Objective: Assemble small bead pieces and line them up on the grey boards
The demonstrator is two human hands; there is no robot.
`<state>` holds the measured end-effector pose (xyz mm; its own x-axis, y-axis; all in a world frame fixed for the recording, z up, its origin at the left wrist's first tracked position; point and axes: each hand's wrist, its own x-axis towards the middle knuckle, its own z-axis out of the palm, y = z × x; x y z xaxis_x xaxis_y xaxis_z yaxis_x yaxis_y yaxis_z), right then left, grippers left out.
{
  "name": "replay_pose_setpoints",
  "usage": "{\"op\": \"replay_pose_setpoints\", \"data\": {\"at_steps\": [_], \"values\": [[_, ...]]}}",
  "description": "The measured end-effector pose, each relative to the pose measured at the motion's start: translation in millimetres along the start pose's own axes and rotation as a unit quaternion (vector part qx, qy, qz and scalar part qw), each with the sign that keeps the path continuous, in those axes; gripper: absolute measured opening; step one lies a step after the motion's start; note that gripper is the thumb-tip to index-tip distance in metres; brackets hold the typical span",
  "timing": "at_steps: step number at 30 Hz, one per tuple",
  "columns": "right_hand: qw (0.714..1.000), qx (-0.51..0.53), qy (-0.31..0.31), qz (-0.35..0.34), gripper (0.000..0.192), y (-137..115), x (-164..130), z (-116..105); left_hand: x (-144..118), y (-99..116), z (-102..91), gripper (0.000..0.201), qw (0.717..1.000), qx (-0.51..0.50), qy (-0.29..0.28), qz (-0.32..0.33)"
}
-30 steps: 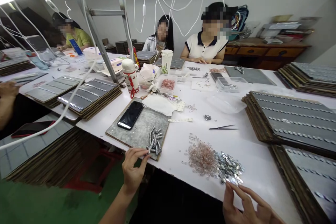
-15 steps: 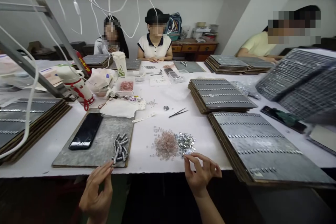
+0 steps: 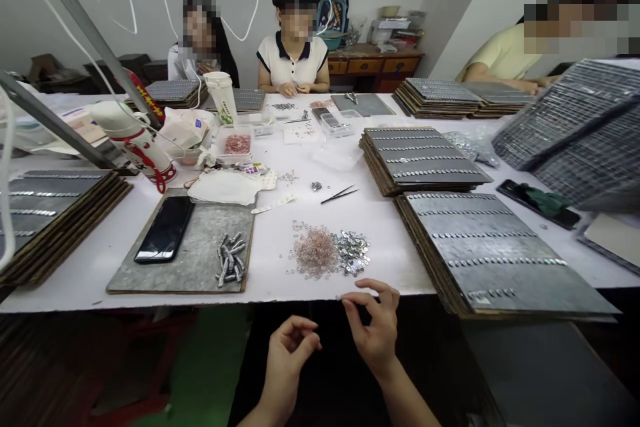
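My left hand [image 3: 290, 347] hangs below the table's front edge with thumb and fingers pinched together; whether it holds anything is hidden. My right hand [image 3: 374, 321] is just beside it at the edge, thumb and forefinger pinched on a tiny silver piece [image 3: 339, 296]. Closest on the white table [image 3: 280, 280] lie a heap of pink rings [image 3: 314, 255] and a heap of silver discs [image 3: 353, 252]. To the left, several small metal pieces [image 3: 230, 259] and a black phone [image 3: 166, 228] rest on a grey board [image 3: 195, 267].
Tweezers [image 3: 339, 195] lie behind the heaps. Stacks of grey boards [image 3: 493, 250] fill the right and left [image 3: 45, 213] sides. A flask [image 3: 135, 140], a cup [image 3: 221, 97] and a small tray [image 3: 237, 145] stand further back. Three other people sit around the table; cables hang overhead.
The view swung right and down. My left hand left the metal pieces on the grey board and dropped below the edge. My right hand drew back from the silver heap toward my left.
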<state>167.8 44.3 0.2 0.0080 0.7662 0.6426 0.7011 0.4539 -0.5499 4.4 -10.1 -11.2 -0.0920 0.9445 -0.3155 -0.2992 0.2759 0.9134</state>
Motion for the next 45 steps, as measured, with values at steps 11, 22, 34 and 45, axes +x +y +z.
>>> {"op": "replay_pose_setpoints", "data": {"at_steps": [11, 22, 34, 45], "values": [[0.993, 0.070, -0.095, 0.022, 0.010, -29.1, -22.6, 6.3, 4.6, 14.2, -4.7, 0.026, 0.989, -0.122, -0.011, -0.077], [0.989, 0.049, -0.137, 0.023, 0.012, -25.6, -29.1, 8.6, 4.4, 15.6, -3.9, 0.021, 0.988, -0.124, -0.005, -0.089], [0.988, 0.054, -0.145, 0.024, 0.011, -25.2, -27.1, 8.0, 8.0, 12.9, -5.8, 0.021, 0.990, -0.120, 0.004, -0.079], [0.992, 0.048, -0.119, 0.012, 0.009, -20.1, -24.9, -2.3, 9.8, 12.9, -5.1, 0.022, 0.993, -0.094, 0.010, -0.074]]}}
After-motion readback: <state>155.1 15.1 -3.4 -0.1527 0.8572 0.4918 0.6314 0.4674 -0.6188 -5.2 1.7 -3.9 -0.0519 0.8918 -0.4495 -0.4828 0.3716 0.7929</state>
